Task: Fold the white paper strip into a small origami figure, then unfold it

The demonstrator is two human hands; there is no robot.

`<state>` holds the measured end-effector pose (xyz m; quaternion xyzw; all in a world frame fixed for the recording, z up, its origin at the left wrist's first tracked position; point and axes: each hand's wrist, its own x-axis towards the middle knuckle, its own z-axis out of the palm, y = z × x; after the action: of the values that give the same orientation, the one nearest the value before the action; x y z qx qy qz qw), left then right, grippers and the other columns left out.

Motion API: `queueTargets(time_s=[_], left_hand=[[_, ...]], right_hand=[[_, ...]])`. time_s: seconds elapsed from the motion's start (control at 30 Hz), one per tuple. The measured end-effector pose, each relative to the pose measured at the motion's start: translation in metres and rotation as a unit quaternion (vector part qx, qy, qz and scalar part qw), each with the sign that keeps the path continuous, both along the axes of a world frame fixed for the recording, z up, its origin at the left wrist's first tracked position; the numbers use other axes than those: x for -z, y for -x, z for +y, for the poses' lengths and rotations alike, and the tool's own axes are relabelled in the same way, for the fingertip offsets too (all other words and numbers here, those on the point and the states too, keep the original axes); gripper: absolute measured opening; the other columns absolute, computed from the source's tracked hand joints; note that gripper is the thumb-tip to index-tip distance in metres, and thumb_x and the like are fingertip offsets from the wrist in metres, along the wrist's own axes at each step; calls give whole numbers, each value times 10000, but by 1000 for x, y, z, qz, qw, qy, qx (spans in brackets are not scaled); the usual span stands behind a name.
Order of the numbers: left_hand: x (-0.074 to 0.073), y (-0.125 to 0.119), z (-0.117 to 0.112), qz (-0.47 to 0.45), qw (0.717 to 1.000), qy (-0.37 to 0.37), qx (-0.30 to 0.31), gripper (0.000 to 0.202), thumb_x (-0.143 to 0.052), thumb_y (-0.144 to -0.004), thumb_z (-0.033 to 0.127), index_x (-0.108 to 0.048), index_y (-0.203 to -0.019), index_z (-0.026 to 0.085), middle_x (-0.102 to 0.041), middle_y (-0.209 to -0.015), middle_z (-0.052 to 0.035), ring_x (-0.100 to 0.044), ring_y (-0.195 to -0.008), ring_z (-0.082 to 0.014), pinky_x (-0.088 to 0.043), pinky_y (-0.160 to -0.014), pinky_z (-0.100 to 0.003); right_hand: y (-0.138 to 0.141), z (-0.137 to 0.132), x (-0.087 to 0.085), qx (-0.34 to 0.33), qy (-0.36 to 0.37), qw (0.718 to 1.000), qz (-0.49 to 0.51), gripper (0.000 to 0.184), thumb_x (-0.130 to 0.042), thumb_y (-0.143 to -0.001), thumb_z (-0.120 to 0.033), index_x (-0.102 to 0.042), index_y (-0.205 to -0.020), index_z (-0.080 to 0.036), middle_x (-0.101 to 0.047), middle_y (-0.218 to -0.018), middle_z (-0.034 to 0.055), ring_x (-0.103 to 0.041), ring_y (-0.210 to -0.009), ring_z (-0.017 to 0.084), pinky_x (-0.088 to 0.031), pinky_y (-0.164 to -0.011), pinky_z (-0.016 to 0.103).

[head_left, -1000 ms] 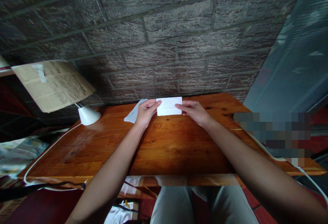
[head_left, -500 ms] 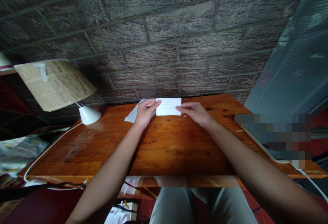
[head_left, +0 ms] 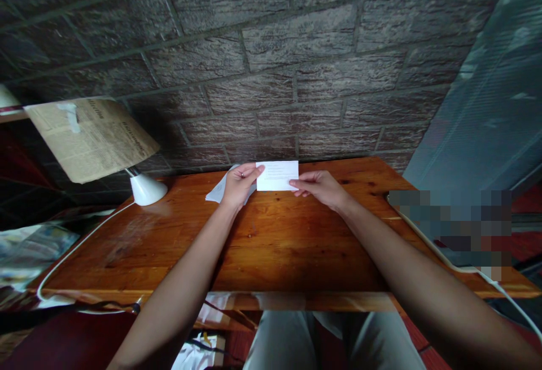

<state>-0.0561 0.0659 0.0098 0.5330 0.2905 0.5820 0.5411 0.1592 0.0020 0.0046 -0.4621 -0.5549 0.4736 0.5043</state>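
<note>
Between my two hands is a small white sheet of paper [head_left: 277, 175] with several lines of print, too small to read. My left hand [head_left: 241, 185] pinches its left edge, thumb on the front face. At the lower right edge, my right hand [head_left: 318, 186] grips the same sheet between thumb and fingers. Other white papers [head_left: 218, 189] lie on the wooden table [head_left: 279, 246] behind my left hand and are partly covered by it.
A lamp with a newsprint shade [head_left: 93, 138] and white base [head_left: 148, 189] stands at the left, its white cord [head_left: 80, 246] running over the table. A pixelated device [head_left: 453, 234] sits at the right. The brick wall [head_left: 271, 76] rises behind the table.
Both hands and the paper sheet have shifted very slightly to the left in the view. The grip on the sheet is the same.
</note>
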Motion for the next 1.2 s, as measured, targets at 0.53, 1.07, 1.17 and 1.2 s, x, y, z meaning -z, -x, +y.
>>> queueTargets(time_s=[0.53, 1.07, 1.17, 1.2], left_hand=[[4, 2, -6, 127, 975, 59, 174, 387, -878, -632, 336, -700, -922, 152, -763, -856, -49, -706, -770, -160, -562, -750, -296], [9, -10, -9, 156, 983, -30, 88, 355, -831, -667, 467, -743, -775, 140, -740, -709, -41, -624, -606, -146, -461, -611, -268], [10, -9, -10, 163, 982, -8, 93, 374, -825, -668, 490, -736, -775, 143, -726, -694, -33, -621, -611, -141, -466, -620, -265], [10, -8, -10, 166, 980, 11, 105, 379, -822, -671, 494, -737, -791, 145, -726, -709, -33, -631, -634, -143, -475, -641, -267]], right_hand=[[-11, 6, -4, 93, -59, 992, 65, 327, -815, -645, -448, -756, -826, -181, -715, -745, 18, -566, -641, 113, -442, -632, 259], [0, 0, 3, -54, 5, 998, -42, 399, -808, -646, -519, -783, -800, -152, -735, -705, 38, -615, -609, 119, -485, -618, 258], [0, 1, 5, -43, 17, 999, -28, 406, -816, -627, -534, -782, -785, -162, -740, -710, 36, -615, -603, 111, -494, -624, 255], [0, 1, 6, -40, 19, 999, -25, 409, -820, -620, -536, -783, -786, -164, -743, -718, 37, -615, -604, 111, -499, -630, 257]])
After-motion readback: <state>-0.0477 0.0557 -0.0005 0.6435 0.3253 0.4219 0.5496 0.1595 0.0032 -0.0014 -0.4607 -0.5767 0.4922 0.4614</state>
